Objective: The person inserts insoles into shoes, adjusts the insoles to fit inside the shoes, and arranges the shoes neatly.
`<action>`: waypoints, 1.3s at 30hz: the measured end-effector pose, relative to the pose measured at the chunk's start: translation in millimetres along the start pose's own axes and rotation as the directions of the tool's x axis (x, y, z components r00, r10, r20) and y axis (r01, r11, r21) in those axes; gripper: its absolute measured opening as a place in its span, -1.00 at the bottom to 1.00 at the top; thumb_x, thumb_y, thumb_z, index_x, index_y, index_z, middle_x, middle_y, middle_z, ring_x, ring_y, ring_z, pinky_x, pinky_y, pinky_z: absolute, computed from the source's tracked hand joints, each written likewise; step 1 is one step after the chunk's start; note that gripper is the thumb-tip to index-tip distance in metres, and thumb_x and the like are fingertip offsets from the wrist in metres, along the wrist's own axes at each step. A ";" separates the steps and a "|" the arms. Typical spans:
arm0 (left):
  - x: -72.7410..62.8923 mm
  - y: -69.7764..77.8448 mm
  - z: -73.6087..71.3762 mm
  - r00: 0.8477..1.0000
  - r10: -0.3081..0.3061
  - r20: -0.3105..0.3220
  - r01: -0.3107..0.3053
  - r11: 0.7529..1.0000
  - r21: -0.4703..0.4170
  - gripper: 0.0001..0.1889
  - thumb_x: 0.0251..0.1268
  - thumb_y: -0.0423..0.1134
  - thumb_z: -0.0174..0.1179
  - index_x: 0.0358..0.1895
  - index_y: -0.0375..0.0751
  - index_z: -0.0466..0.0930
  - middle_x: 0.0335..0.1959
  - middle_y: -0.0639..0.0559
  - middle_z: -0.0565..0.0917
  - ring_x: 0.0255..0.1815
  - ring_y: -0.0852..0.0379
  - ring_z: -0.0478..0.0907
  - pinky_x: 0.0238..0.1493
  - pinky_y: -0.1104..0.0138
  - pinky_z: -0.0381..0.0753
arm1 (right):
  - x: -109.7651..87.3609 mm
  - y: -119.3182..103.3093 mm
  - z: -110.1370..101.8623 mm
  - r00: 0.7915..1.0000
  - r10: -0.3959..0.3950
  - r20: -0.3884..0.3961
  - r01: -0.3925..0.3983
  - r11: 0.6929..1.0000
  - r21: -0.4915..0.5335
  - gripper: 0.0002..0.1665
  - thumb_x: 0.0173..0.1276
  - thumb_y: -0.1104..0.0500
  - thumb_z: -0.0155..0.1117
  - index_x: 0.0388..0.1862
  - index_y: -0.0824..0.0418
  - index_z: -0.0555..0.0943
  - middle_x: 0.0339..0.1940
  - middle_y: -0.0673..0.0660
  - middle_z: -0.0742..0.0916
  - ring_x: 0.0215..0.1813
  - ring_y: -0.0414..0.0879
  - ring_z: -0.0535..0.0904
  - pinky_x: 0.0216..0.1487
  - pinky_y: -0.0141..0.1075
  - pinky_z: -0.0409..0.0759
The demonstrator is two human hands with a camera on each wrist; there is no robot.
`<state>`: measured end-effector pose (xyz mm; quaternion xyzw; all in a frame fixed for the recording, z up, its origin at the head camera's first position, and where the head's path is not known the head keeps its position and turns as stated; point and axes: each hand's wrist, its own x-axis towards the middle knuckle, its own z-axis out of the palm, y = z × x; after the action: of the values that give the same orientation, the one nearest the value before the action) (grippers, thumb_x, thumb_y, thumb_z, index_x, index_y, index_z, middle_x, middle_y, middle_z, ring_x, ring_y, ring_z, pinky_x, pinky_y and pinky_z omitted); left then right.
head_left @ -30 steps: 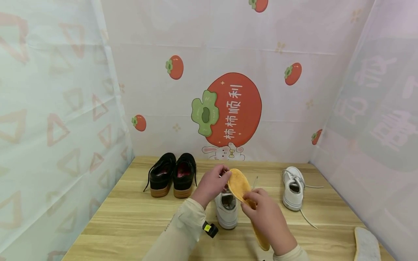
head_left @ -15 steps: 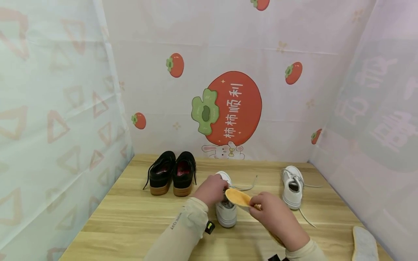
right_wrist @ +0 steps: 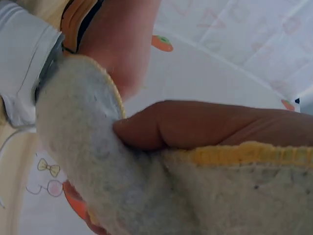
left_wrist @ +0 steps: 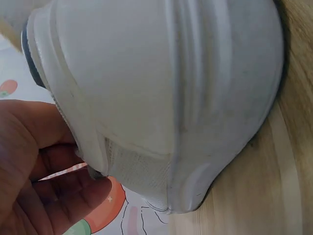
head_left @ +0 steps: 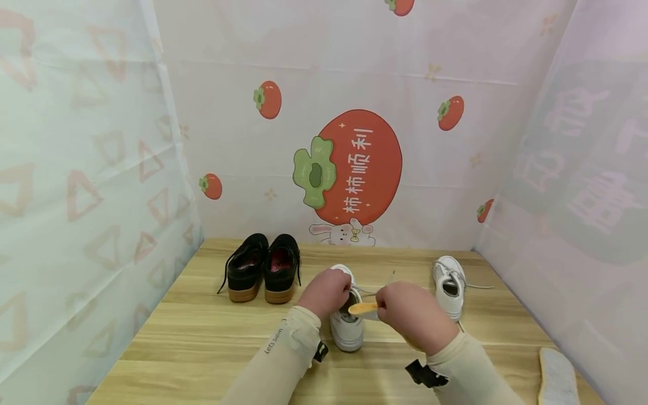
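A white sneaker (head_left: 347, 336) stands on the table with its heel toward me. My left hand (head_left: 325, 292) pinches the edge of its opening; in the left wrist view the fingers (left_wrist: 73, 196) curl at the upper, beside the sneaker's white side. My right hand (head_left: 416, 314) grips a yellow-edged insole (head_left: 362, 308), its tip at the sneaker's opening. The right wrist view shows the insole's fuzzy grey-white underside (right_wrist: 88, 132), bent under the thumb (right_wrist: 142, 129). Most of the insole is hidden behind the right hand in the head view.
A pair of black shoes (head_left: 280, 270) stands at the back left. Another white sneaker (head_left: 449, 287) with loose laces is at the right. A second insole (head_left: 558, 377) lies grey side up near the table's right edge. Printed cloth walls enclose the table (head_left: 202, 337).
My left hand has let go of the insole tip and taken the sneaker's opening edge. The right hand has turned the insole flatter, bringing its tip down to the sneaker's opening.
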<state>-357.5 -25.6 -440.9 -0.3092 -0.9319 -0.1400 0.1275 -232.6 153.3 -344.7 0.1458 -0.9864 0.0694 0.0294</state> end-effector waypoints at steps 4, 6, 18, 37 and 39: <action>-0.2 -0.3 -1.6 1.000 -0.002 0.008 0.002 1.000 -0.015 -0.80 0.41 -0.27 0.33 -0.44 0.01 0.63 -0.53 0.20 0.57 -0.51 0.18 0.41 -0.38 0.34 0.48 | 11.2 -11.4 10.2 0.999 0.043 -0.015 -0.044 0.999 -0.018 -0.70 0.30 0.21 0.42 -0.60 -0.04 0.61 -0.65 -0.11 0.55 -0.54 -0.15 0.36 -0.47 -0.24 0.35; -0.2 -0.3 -2.2 1.000 -0.002 0.011 0.002 1.000 -0.016 -0.80 0.42 -0.26 0.32 -0.43 0.01 0.65 -0.53 0.21 0.58 -0.50 0.19 0.43 -0.38 0.35 0.49 | 16.5 -16.0 16.4 0.998 0.066 -0.018 -0.066 0.998 -0.018 -0.71 0.28 0.23 0.43 -0.61 -0.02 0.62 -0.66 -0.09 0.56 -0.55 -0.14 0.39 -0.49 -0.24 0.36; -0.1 -3.0 0.5 0.999 0.023 -0.024 -0.024 1.000 -0.020 -0.78 0.37 -0.26 0.34 -0.49 0.03 0.65 -0.56 0.22 0.57 -0.52 0.22 0.42 -0.39 0.35 0.48 | 43.5 -35.4 53.1 0.978 0.171 -0.120 -0.177 0.983 -0.043 -0.64 0.32 0.28 0.38 -0.66 0.11 0.55 -0.61 0.05 0.62 -0.53 -0.07 0.55 -0.53 -0.10 0.61; -1.2 -6.1 -2.6 1.000 0.005 0.003 -0.005 0.998 -0.059 -0.82 0.33 -0.24 0.36 -0.47 0.04 0.68 -0.55 0.24 0.60 -0.49 0.24 0.45 -0.34 0.37 0.52 | 22.5 -42.7 36.6 0.995 0.098 0.005 -0.098 0.994 0.042 -0.78 0.15 0.14 0.44 -0.59 0.02 0.57 -0.62 -0.05 0.60 -0.52 -0.11 0.46 -0.46 -0.19 0.42; -1.9 -5.8 -2.7 1.000 0.005 0.011 -0.004 0.998 -0.060 -0.82 0.33 -0.24 0.37 -0.47 0.03 0.68 -0.55 0.25 0.60 -0.50 0.24 0.44 -0.35 0.37 0.51 | 23.7 -42.4 37.4 0.996 0.095 0.000 -0.095 0.995 0.031 -0.74 0.17 0.14 0.44 -0.62 0.03 0.56 -0.63 -0.05 0.58 -0.53 -0.12 0.45 -0.45 -0.20 0.41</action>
<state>-359.2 -32.0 -440.0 -0.3156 -0.9273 -0.1660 0.1134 -244.3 100.9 -374.4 0.0993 -0.9910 0.0863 0.0244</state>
